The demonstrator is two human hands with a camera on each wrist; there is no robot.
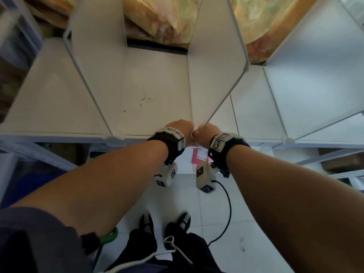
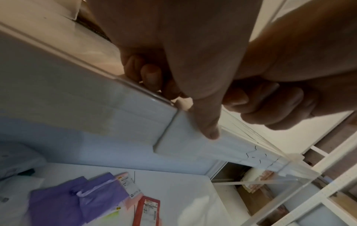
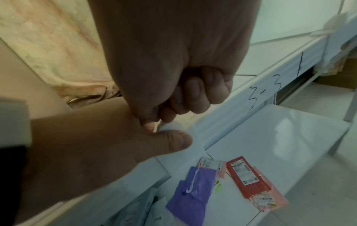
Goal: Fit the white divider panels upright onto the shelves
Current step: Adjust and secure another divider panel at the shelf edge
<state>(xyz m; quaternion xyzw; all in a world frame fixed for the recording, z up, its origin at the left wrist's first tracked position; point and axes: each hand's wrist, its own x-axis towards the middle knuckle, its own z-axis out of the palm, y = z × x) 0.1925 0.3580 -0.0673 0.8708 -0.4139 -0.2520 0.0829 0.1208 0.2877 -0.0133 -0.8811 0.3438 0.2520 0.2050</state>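
White shelving (image 1: 157, 85) filled the head view, with patterned fabric (image 1: 163, 20) bundled behind it and cut off at the top. Three divider panels were seen upright on the top shelf: a left one (image 1: 98, 46), a right one (image 1: 315, 66) and the middle divider panel (image 1: 214, 56). At its front corner, the left hand (image 1: 180, 128) and right hand (image 1: 206, 131) were pressed knuckle to knuckle. Both were curled around the panel's front edge; the clip underneath was hidden. Purple (image 3: 191, 188) and red packets (image 3: 249, 178) lay blurred on the lower shelf.
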